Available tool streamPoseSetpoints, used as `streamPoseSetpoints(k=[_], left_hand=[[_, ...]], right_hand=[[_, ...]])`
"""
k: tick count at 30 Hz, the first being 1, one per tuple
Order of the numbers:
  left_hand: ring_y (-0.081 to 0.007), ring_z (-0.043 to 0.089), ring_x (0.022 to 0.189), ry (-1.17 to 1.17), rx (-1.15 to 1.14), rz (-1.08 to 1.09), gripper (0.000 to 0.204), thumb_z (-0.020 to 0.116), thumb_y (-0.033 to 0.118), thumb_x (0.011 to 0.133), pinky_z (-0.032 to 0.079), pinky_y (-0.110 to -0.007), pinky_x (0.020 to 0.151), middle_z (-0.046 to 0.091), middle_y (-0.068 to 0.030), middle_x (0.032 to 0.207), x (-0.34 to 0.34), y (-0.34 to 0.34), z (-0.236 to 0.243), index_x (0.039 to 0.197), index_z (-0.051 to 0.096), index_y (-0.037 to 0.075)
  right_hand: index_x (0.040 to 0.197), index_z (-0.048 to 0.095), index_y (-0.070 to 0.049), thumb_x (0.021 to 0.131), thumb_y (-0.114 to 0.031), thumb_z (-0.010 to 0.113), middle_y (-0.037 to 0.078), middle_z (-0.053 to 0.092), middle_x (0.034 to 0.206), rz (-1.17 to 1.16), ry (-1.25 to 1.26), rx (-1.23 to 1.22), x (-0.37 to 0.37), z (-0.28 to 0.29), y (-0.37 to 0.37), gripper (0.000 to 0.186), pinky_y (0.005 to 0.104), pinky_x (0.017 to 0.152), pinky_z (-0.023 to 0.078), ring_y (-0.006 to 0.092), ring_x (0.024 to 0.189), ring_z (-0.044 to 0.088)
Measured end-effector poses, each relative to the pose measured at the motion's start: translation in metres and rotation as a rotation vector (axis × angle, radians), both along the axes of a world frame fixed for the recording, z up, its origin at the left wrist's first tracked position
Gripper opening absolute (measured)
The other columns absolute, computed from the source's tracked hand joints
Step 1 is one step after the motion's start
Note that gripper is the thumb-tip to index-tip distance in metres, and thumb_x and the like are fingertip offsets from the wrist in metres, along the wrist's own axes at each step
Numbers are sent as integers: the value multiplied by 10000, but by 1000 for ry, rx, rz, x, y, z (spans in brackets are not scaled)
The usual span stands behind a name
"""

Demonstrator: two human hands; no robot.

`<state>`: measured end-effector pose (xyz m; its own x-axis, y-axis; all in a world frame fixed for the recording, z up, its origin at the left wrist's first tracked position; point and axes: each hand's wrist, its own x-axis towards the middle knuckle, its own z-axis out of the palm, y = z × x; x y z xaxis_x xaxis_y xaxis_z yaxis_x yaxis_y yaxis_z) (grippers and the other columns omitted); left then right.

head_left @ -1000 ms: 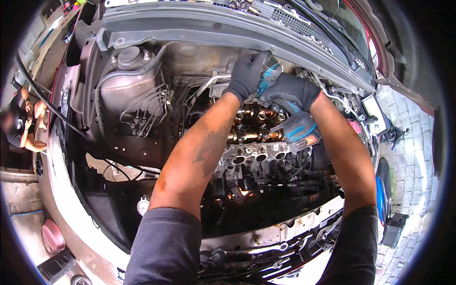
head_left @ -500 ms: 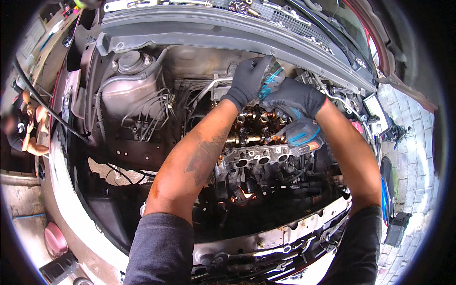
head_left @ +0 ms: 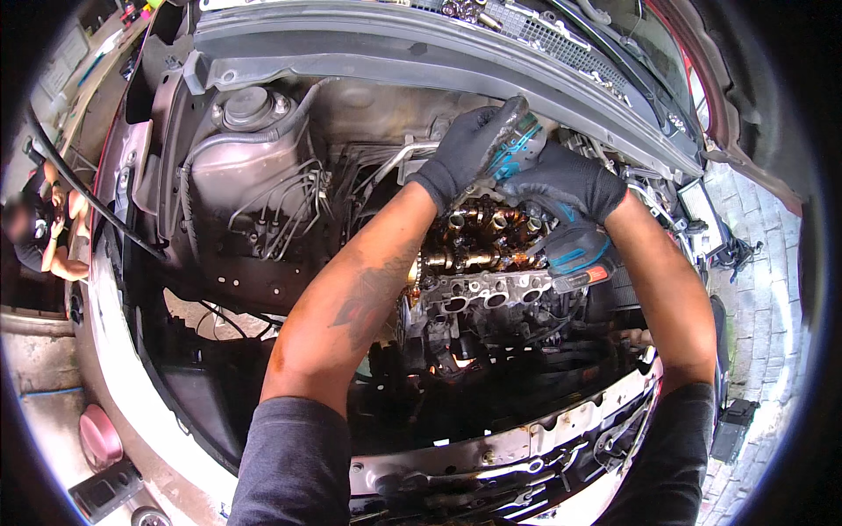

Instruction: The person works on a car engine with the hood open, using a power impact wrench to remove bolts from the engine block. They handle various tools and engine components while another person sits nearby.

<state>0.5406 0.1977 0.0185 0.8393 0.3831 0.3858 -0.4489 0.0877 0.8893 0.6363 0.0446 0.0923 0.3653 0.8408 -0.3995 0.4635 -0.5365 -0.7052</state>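
My gloved right hand [head_left: 570,180] is wrapped round the grip of a blue and black cordless impact driver [head_left: 574,250]. Its battery base hangs toward me, over the right side of the opened engine [head_left: 474,260]. My left hand [head_left: 465,149], also in a black glove, is closed against the driver's upper body, thumb side up. The driver's nose and whatever it bears on are hidden behind my hands. Below them, oily camshafts and valve gear lie bare, with round ports [head_left: 495,298] along the near side of the cylinder head.
A strut tower [head_left: 248,110] and thin metal pipes stand left of the engine. Wrenches [head_left: 526,469] lie along the front crossmember. Loose tools and parts rest on the cowl grille [head_left: 548,33]. Another person [head_left: 48,219] sits at far left, near a pink bowl [head_left: 101,436].
The whole view has shifted slightly. Both hands still hold the driver at the back of the engine, and my left hand's thumb side sits a little higher.
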Motion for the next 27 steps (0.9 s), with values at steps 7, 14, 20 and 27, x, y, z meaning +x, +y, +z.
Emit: streamPoseSetpoints(k=[7, 14, 20, 27], left_hand=[[-120, 647, 882, -138, 150, 62, 573, 589, 502, 1002, 508, -271, 855, 728, -102, 997, -6, 3, -3, 1158, 700, -38], [-121, 642, 902, -59, 123, -11, 571, 562, 490, 1017, 503, -273, 887, 722, -88, 1034, -13, 3, 4, 1180, 690, -43], [-142, 634, 998, -258, 344, 132, 551, 537, 454, 1034, 485, -301, 958, 711, -121, 1129, -14, 9, -8, 1249, 657, -39], [-168, 619, 1118, -189, 271, 160, 492, 501, 374, 1064, 451, -322, 1035, 689, -135, 1247, -19, 17, -19, 1307, 616, -38]], right_hand=[[1046, 705, -22, 873, -306, 735, 64, 715, 923, 95, -44, 127, 4, -5, 3, 335, 324, 779, 529, 159, 828, 638], [1230, 660, -17, 849, -286, 762, 93, 726, 1115, 96, -14, 40, -4, 11, 4, 477, 327, 934, 515, 179, 968, 650], [1261, 668, -64, 844, -330, 768, 92, 733, 1107, 126, -101, 23, -11, 27, 2, 504, 340, 939, 519, 184, 967, 662], [1229, 698, -109, 871, -415, 708, 91, 742, 991, 104, -289, 7, -3, 24, -1, 471, 339, 841, 543, 177, 858, 673]])
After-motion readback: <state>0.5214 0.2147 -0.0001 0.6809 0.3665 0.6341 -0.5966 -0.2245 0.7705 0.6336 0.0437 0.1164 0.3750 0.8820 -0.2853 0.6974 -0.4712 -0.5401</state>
